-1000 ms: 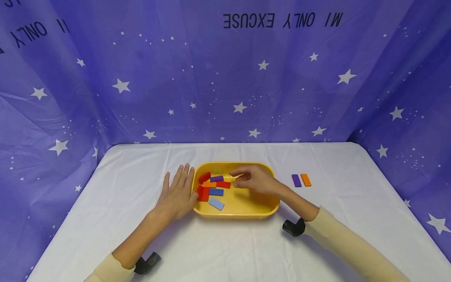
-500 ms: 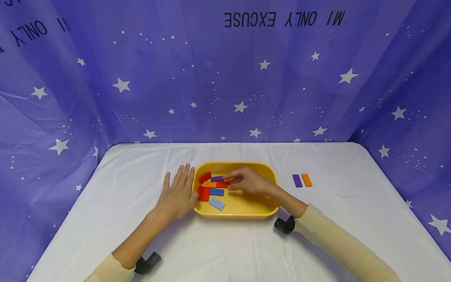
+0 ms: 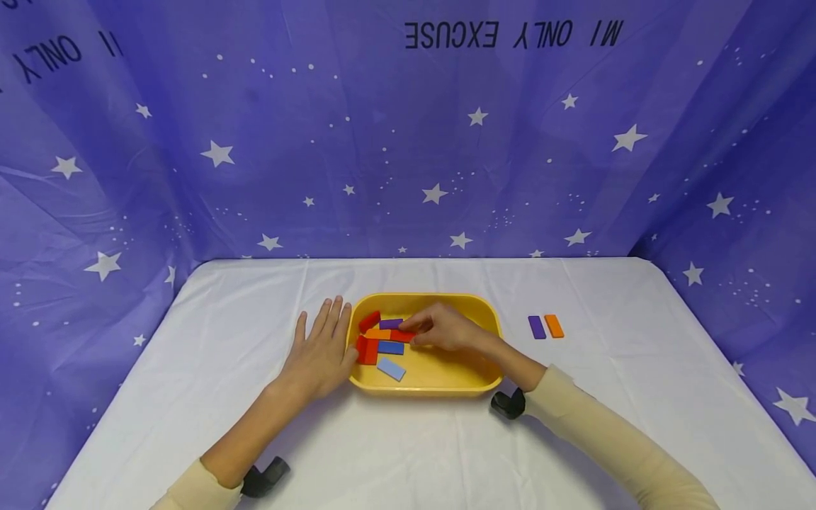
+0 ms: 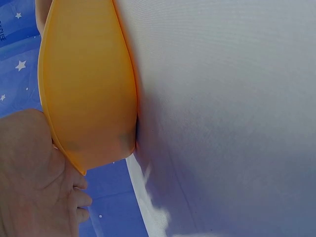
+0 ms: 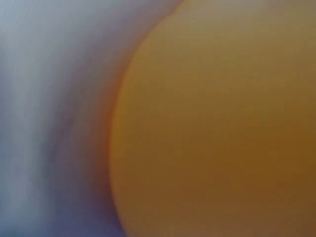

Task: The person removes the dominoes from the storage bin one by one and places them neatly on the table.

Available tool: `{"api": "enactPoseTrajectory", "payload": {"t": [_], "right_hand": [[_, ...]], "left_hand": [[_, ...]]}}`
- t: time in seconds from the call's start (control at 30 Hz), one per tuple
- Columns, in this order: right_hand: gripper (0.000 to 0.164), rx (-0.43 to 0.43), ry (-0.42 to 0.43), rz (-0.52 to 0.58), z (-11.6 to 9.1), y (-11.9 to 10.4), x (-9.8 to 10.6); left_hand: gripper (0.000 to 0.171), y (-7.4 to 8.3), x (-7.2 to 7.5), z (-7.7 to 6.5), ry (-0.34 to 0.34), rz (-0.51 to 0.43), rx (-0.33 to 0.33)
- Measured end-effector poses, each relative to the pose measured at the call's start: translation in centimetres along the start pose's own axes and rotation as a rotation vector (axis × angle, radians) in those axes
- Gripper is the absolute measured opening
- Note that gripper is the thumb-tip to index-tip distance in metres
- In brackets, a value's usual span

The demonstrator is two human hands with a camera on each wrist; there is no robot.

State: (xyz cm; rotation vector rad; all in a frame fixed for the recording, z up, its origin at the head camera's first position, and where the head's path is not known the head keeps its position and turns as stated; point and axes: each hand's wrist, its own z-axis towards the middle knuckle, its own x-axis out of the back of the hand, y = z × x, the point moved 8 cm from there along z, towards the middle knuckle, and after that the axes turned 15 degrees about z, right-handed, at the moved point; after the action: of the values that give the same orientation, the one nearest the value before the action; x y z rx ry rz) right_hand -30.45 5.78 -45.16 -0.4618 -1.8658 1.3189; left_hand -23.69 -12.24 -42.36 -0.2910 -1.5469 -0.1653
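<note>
A yellow plastic tub (image 3: 440, 372) holds several small flat rectangular blocks grouped at its left end. My right hand (image 3: 451, 330) reaches in over the right side, thumb and index finger pinching the right end of a red block (image 3: 399, 336). Touching that block's left end is an orange block (image 3: 378, 333); a purple block (image 3: 391, 324) lies behind and a blue block (image 3: 391, 348) in front. My left hand (image 3: 321, 354), fingers straight, lies along the tub's left rim. The left wrist view shows this palm (image 4: 29, 168) against the tub wall (image 4: 89, 84). Only blurred tub (image 5: 212, 123) fills the right wrist view.
A light blue block (image 3: 392, 369) lies nearest the tub's front. More red blocks (image 3: 367, 350) sit against its left wall. On the white tablecloth to the right, a purple block (image 3: 537, 327) and an orange block (image 3: 554, 326) lie side by side. A starry curtain (image 3: 382, 142) hangs behind.
My right hand has moved left and down inside the tub, and its thumb and index finger have closed on the red block. My left hand stays at the rim.
</note>
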Motion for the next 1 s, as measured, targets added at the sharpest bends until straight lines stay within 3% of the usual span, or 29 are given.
{"api": "enactPoseTrajectory", "payload": {"t": [0.57,1.0], "right_hand": [[0.036,0.010,-0.012,-0.076,0.14,-0.13,-0.35],[0.036,0.067,-0.035,-0.166,-0.02,-0.62,-0.77]], "left_hand": [[0.070,-0.03,-0.05,-0.03,0.006,-0.011,0.000],[0.070,-0.02,0.00,-0.07,0.004,-0.012,-0.001]]}}
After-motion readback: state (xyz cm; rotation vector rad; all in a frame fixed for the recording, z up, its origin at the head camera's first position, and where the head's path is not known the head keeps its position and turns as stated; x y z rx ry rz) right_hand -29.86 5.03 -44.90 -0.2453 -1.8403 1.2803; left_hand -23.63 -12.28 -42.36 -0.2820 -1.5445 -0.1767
